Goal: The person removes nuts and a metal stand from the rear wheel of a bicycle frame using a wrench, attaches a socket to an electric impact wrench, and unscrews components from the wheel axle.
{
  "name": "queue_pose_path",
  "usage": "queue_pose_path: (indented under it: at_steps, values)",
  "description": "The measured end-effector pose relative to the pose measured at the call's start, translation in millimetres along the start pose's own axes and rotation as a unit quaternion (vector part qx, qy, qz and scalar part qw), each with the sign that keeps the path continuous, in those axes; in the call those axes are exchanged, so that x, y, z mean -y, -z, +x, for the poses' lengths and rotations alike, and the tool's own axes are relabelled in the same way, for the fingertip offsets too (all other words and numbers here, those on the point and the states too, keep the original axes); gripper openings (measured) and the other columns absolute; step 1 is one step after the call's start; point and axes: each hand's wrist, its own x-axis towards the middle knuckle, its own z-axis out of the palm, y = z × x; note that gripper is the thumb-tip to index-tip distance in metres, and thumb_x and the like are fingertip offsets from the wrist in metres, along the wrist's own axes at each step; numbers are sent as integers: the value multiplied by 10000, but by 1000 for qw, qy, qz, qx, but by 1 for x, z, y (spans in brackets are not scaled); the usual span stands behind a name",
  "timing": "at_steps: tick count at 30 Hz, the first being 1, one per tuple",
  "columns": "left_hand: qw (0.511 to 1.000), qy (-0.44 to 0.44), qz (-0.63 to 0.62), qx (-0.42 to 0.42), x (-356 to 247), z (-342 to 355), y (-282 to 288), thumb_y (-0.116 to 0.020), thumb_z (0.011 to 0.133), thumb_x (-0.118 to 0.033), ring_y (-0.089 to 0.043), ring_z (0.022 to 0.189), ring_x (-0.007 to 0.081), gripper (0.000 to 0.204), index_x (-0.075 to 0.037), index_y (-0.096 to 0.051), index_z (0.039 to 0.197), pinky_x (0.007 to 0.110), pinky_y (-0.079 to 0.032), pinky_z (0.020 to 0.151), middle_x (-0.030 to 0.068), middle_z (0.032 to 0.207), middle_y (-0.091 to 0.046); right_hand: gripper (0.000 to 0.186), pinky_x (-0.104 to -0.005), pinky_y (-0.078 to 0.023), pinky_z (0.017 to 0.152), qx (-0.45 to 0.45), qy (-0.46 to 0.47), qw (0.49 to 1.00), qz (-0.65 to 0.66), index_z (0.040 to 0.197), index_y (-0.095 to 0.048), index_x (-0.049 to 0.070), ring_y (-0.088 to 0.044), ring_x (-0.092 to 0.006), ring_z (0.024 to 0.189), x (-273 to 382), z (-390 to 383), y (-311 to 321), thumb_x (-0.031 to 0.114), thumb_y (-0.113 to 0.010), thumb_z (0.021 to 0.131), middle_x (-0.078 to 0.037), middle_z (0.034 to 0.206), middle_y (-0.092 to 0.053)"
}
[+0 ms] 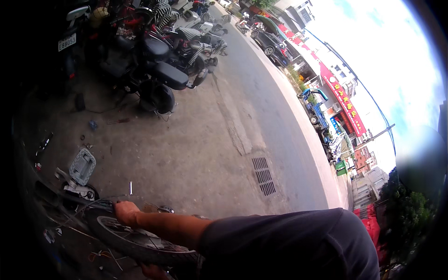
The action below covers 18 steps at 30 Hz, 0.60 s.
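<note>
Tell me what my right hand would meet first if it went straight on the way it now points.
Your right hand points toward the left of the picture, so it would probably meet the dark bar just beyond it. Depth is unclear; they may already touch.

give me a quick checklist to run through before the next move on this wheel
1. Right hand placed at the wheel: ok, it is at the far edge.
2. Right hand's hold secure: cannot tell, its fingertips are hard to make out.
3. Left hand fully in view: not ok, only part shows at the lower edge.
4. Wrench out of the hands: ok, it lies on the ground beyond the right hand.
5. Drain grate away from the wheel: ok, it is well off to the right.
</note>
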Motion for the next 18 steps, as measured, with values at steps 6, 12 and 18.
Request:
queue_pose_path:
  at_steps: [6,12,18]
  values:
    - [999,22,41,12,-26,5,-2,-594,822,-256,-541,1058,337,526,44,-466,1235,373,-410,891,224,1182,-543,269,-432,-480,814,-23,-4,1000,12,1025,-584,0,-588,-352,954,-4,3,-3,134,-449,834,-210,1013,-605]
    - [980,39,190,-45,-11,-1,-10,-577,831,-265,-568,985,378,498,17,-478,1230,413,-443,812,228,1101,-583,267,-436,-484,800,-12,2,1000,0,1024,-595,31,-595,-346,940,-2,-3,6,141,-450,828,-209,985,-612]
    - [971,-11,239,-22,-12,8,0,-582,824,-276,-591,896,399,485,5,-499,1211,438,-455,734,239,978,-618,263,-438,-482,799,-25,-6,1000,5,1010,-598,27,-595,-346,935,1,-2,6,143,-447,828,-214,978,-612]
